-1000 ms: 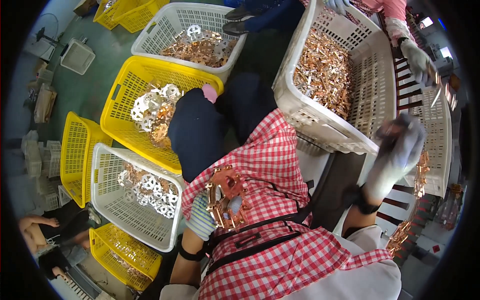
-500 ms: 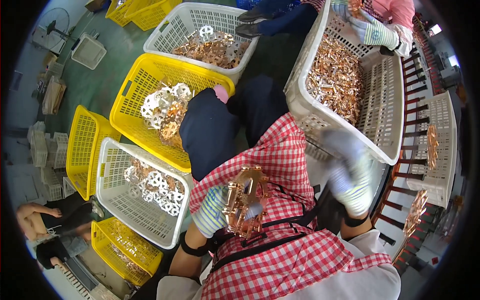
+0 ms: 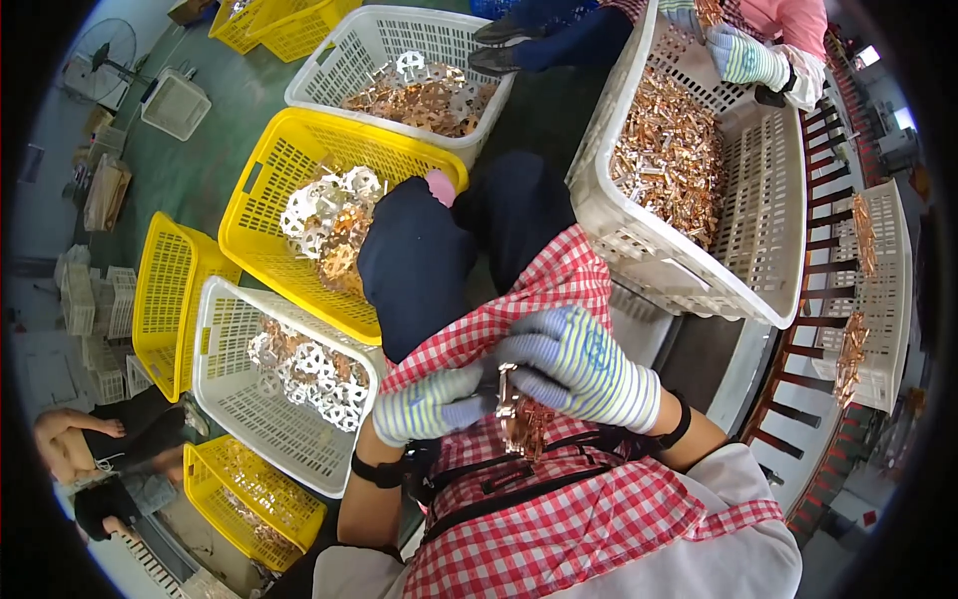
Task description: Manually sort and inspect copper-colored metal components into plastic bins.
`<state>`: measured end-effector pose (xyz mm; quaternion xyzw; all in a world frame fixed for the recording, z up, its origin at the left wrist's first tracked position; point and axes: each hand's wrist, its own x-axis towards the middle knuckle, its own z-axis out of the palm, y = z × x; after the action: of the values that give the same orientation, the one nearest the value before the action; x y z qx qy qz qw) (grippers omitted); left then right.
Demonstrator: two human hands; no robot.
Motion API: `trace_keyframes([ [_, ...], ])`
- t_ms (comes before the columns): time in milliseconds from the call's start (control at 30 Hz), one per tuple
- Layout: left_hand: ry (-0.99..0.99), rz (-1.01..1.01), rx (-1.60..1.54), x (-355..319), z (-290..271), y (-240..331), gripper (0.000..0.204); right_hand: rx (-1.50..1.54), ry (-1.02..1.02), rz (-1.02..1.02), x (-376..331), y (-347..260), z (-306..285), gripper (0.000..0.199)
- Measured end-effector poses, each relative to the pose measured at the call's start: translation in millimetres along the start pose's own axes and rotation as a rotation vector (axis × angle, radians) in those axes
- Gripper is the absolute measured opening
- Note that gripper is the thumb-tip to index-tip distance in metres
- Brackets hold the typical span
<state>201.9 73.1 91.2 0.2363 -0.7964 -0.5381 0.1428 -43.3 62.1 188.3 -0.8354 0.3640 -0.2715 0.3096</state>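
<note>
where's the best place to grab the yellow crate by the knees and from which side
Probably the handle slot in the left end wall of the yellow crate, coming from the left: the opening offers a ready grip, while the left leg overlaps the crate's right side. The left hand and right hand are both at a copper-coloured metal part, so one would need freeing.

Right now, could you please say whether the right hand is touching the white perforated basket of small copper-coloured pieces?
Apart: the head view shows the right hand over the checked apron, a gap between it and the white perforated basket.
</note>
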Motion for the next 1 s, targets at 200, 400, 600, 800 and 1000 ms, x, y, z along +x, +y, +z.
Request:
trace_keyframes([
  [200,0.158,0.001,0.248,18,9,49,0.063,0.141,0.247,0.246,-5,7,7,0.018],
  [400,0.284,-0.127,-0.066,26,24,38,0.060,0.203,0.316,0.468,-9,9,15,0.016],
  [600,0.405,-0.111,0.038,30,16,57,0.062,-0.062,0.312,0.220,-5,9,17,0.017],
  [800,0.320,-0.191,0.643,17,16,59,0.080,0.127,0.015,0.067,-6,-28,4,0.027],
  [1000,0.107,-0.282,0.698,18,18,65,0.084,0.311,-0.061,0.240,-15,-24,17,0.028],
])
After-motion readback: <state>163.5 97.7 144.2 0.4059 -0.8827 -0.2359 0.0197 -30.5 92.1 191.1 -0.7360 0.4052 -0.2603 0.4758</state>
